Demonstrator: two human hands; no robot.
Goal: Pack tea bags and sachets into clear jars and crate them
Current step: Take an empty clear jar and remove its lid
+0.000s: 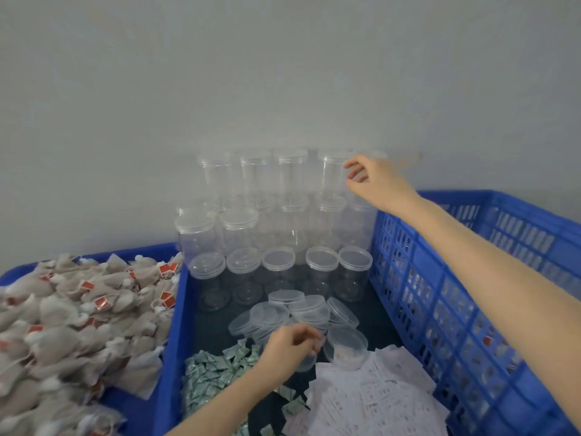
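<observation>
**Jars: taking one from the stack**

Head view. Clear jars (279,196) stand stacked in tiers against the wall, at the far end of the middle blue tray (171,313). Loose lids (301,306) lie heaped on the tray floor in front of the lowest row. Green sachets (213,369) and white paper slips (371,401) cover the near end of the same tray. Tea bags (69,309) with red tags fill the tray to the left. The blue slatted crate (440,294) stands at the right, touching the stack.

The right hand (377,180) is at the top tier, beside the rightmost capped jar (333,174). Its fingers are loosely curled and hold nothing; whether a fingertip touches the jar cannot be told. The left hand (289,344) is low, above the sachets, its fingers pinched on a clear lid (309,357).

Procedure, as judged for this step:
1. Grip the top jar round its body, not by the cap alone.
2. Lift straight up before drawing it back; the tiers are likely to topple if a jar is dragged sideways.
3. Keep the forearm above the crate wall.
</observation>
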